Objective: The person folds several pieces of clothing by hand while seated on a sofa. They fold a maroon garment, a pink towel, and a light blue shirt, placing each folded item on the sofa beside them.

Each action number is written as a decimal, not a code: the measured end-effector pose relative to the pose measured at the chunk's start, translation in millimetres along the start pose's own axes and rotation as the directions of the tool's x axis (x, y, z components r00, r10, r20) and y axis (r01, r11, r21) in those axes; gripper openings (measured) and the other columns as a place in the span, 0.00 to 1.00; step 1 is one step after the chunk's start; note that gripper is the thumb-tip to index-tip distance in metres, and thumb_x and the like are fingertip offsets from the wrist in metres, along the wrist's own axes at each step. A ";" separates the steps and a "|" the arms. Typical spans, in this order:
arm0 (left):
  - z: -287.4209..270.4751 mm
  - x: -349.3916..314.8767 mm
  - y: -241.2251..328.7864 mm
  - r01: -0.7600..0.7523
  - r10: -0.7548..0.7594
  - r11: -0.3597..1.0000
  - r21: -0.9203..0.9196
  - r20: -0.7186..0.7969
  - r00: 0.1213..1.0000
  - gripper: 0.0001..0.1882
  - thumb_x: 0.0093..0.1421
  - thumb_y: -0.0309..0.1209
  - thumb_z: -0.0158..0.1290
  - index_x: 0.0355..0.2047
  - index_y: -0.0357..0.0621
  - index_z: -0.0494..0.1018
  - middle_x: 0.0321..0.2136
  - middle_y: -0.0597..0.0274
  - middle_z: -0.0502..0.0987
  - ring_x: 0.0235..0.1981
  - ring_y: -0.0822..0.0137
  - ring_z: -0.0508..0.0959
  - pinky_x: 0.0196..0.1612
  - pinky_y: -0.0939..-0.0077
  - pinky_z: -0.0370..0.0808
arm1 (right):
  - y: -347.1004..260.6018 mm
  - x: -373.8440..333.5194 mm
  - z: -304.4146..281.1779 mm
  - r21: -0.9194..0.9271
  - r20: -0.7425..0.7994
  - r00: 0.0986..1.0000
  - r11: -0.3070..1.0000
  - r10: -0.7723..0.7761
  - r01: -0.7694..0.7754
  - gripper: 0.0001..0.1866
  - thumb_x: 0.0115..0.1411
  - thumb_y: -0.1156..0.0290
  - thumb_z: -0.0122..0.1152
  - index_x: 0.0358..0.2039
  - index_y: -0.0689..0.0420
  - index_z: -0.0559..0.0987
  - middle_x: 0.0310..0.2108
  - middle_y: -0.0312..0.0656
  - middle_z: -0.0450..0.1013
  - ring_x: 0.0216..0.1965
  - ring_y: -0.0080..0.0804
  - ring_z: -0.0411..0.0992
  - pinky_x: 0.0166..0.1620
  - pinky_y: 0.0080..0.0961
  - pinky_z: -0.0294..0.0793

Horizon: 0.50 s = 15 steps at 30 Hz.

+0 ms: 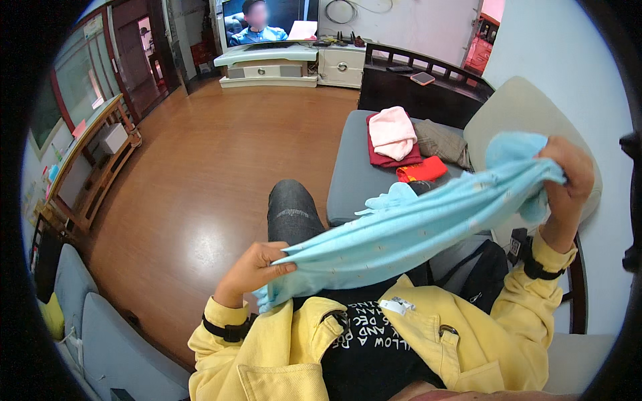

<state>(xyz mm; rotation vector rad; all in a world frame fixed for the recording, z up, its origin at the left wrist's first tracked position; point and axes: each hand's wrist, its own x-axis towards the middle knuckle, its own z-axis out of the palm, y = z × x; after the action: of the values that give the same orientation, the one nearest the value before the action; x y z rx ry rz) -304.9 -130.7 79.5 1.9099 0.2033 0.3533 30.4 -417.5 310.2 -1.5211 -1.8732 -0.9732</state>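
A light blue patterned garment [401, 230] is stretched slantwise across my lap, its folds pulled taut. My left hand [257, 271] pinches its lower left end. Higher up, on the right, my right hand [572, 167] is closed around the bunched other end, and some cloth bulges out beyond the fingers. A small frilly piece of the same blue [391, 198] sticks out along the upper edge. What kind of garment it is cannot be made out. Both my arms wear yellow sleeves with black wrist straps.
On the grey sofa seat [348, 150] lie folded clothes: a pink one [393, 134] on dark red cloth, a red one [422, 170] and a brown checked one [441, 142]. A beige cushion [535, 120] leans at the right. A phone [422, 79] rests on the dark wooden armrest.
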 end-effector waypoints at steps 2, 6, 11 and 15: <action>3.9 -7.9 -1.2 0.002 -0.009 0.998 -0.055 -0.123 0.992 0.06 0.56 0.23 0.59 0.25 0.32 0.75 0.21 0.63 0.68 0.24 0.74 0.67 0.27 0.76 0.63 | -10.8 -11.9 -0.8 -0.057 -0.037 0.999 0.998 -0.010 0.008 0.10 0.47 0.64 0.68 0.24 0.57 0.80 0.21 0.38 0.71 0.24 0.35 0.70 0.28 0.25 0.66; -8.1 -18.2 -4.7 -0.005 0.073 0.975 0.223 -0.296 0.952 0.06 0.51 0.17 0.57 0.31 0.34 0.77 0.22 0.61 0.70 0.24 0.69 0.70 0.28 0.78 0.66 | -43.6 -34.3 -3.6 0.048 -0.069 0.997 0.999 -0.016 0.020 0.11 0.46 0.60 0.67 0.21 0.53 0.80 0.16 0.36 0.70 0.17 0.32 0.67 0.24 0.28 0.61; -9.0 -21.4 -44.6 0.040 0.175 0.851 0.523 -0.357 0.918 0.10 0.46 0.14 0.55 0.31 0.36 0.77 0.24 0.56 0.72 0.25 0.59 0.73 0.29 0.70 0.69 | -59.4 -38.4 -1.5 0.205 -0.050 0.998 0.977 -0.039 0.049 0.12 0.45 0.58 0.66 0.20 0.53 0.79 0.13 0.33 0.67 0.14 0.28 0.64 0.22 0.26 0.56; 6.0 -25.1 -84.8 0.150 0.113 0.895 0.419 -0.539 0.835 0.11 0.45 0.14 0.54 0.31 0.36 0.77 0.26 0.56 0.74 0.28 0.60 0.76 0.32 0.71 0.71 | -57.4 -34.5 -2.5 0.120 0.023 0.997 0.990 -0.075 0.072 0.12 0.45 0.59 0.65 0.21 0.54 0.80 0.14 0.34 0.68 0.14 0.29 0.64 0.21 0.26 0.56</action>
<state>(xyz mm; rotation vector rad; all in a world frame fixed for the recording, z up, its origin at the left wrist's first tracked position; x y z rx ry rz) -324.1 -113.3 -5.3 2.2099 0.7476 0.9156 -18.0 -445.9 273.4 -1.4115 -1.9825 -0.8607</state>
